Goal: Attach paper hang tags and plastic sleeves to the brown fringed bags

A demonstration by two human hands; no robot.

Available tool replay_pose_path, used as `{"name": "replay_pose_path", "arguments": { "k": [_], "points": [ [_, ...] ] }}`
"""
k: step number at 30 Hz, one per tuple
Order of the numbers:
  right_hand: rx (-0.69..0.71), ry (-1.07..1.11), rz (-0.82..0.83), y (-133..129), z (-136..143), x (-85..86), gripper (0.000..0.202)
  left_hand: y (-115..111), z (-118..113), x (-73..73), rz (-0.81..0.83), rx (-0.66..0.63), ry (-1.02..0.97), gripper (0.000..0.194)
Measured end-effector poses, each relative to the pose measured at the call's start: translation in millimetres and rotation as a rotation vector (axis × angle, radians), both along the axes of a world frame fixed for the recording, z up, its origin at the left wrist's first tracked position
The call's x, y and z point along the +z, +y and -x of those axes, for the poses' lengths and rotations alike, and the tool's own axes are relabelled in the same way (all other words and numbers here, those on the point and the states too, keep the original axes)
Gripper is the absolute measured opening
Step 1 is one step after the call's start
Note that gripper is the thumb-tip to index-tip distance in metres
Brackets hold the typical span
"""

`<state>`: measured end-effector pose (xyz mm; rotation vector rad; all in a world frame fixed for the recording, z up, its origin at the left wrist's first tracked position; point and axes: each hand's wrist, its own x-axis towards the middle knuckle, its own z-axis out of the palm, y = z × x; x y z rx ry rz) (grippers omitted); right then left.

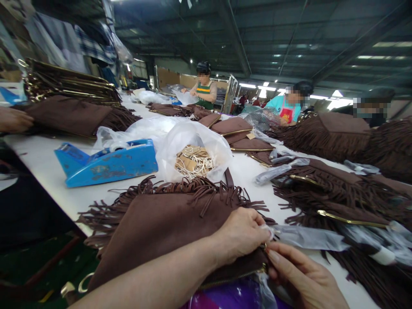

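A dark brown fringed bag (167,223) lies in front of me, its brass zipper (230,278) facing my side. My left hand (240,236) rests over the bag's right corner, fingertips pinched on clear plastic wrap (309,237) that stretches off to the right. Beside it, my right hand (304,274) is closed in a pinch at the zipper's end, close to small brass hardware (264,246). Exactly what lies between the right fingertips is hidden. Under the zipper, shiny purple plastic (231,296) shows.
Beyond the bag sit a blue tape dispenser (112,163) and a plastic bag (164,150) of strung brown tags (195,161). More fringed bags (347,210) are heaped at right. Another person's hand (16,120) is at far left. Several co-workers (204,90) are across the table (48,167).
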<state>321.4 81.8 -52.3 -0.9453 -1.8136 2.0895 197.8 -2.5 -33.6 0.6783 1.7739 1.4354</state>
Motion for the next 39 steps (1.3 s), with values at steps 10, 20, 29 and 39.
{"name": "replay_pose_path", "arguments": {
  "k": [10,20,29,39],
  "points": [
    [0.069,0.042,-0.09,0.2,6.9,-1.5,0.031,-33.7,-9.1,5.4,0.067,-0.076,0.792,0.012],
    [0.114,0.069,-0.124,1.2,8.8,-5.3,0.028,-32.0,-19.8,-0.1,0.297,-0.255,1.202,0.021],
    [0.147,0.075,-0.093,3.9,4.0,0.9,0.032,-31.6,-15.2,-6.9,0.163,-0.105,1.131,0.012],
    [0.184,0.197,-0.717,1.1,3.6,-3.5,0.023,-37.5,-8.9,7.1,-0.333,0.228,0.053,0.009]
  ]
}}
